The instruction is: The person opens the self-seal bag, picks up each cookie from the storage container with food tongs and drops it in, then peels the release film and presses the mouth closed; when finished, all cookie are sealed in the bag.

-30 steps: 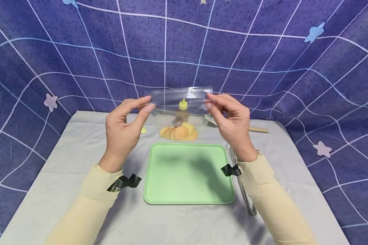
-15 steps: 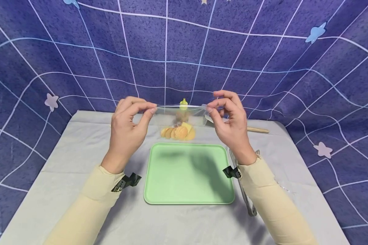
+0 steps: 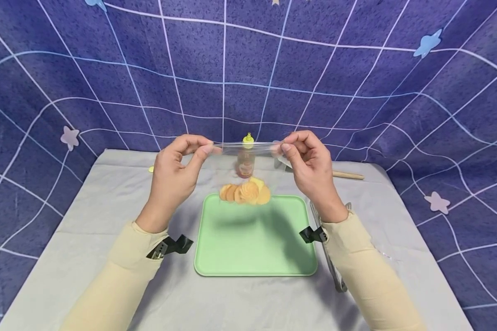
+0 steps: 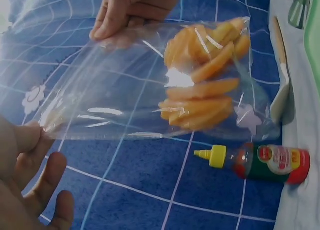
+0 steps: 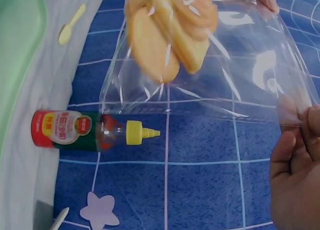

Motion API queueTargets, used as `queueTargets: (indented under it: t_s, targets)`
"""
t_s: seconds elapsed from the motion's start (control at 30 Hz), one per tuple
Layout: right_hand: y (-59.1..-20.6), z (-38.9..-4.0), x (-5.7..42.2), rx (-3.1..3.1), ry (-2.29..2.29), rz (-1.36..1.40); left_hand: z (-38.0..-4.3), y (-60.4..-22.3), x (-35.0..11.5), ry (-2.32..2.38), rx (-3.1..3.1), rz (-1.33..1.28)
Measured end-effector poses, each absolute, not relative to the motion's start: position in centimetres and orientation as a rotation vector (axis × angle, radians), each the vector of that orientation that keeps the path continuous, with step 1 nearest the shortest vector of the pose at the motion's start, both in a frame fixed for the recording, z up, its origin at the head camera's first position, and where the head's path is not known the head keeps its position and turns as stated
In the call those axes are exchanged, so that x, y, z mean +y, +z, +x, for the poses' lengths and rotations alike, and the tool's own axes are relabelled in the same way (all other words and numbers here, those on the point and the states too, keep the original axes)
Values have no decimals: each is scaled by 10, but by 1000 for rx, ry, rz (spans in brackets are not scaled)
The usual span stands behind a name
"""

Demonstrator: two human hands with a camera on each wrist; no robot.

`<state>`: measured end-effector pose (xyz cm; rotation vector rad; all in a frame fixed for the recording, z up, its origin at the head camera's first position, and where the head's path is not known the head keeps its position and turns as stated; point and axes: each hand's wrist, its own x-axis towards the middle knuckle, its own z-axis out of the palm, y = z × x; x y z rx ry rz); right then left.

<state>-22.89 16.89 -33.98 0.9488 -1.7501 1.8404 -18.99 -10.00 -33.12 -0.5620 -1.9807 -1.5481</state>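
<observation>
Both hands held a clear bag (image 3: 248,170) up over the far edge of the green tray (image 3: 254,239). The left hand (image 3: 176,177) pinched the left end of the bag's top edge between thumb and forefinger, and the right hand (image 3: 310,168) pinched the right end in the same manner, with the remaining fingers loosely curled. The top edge was drawn taut and level between the two pinches. The biscuits (image 3: 245,192) sat bunched in the bottom of the bag, which hung just above the tray's far rim (whether the bag touched the rim could not be determined). Behind the bag stood a sauce bottle (image 3: 245,158) with a yellow cap, upright on the grey cloth (image 3: 107,193). A wooden-handled utensil (image 3: 348,175) lay to the right of the bottle, tongs (image 3: 329,257) lay beside the tray's right edge, and a small yellow spoon (image 5: 71,24) lay to the left. The step in hand appeared to be work at the bag's mouth, either parting or closing the seal; the wrist views did not show which. The next move would likely call for both pinches held firm and the bag kept above the tray so the contents stayed controlled.
</observation>
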Motion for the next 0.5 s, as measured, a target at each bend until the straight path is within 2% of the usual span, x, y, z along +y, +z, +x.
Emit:
queueTargets:
  t_s: [0.5]
  targets:
    - [-337,-222,176,-1866,1609,775,-192,-332,-100,-1278,-1958,-498]
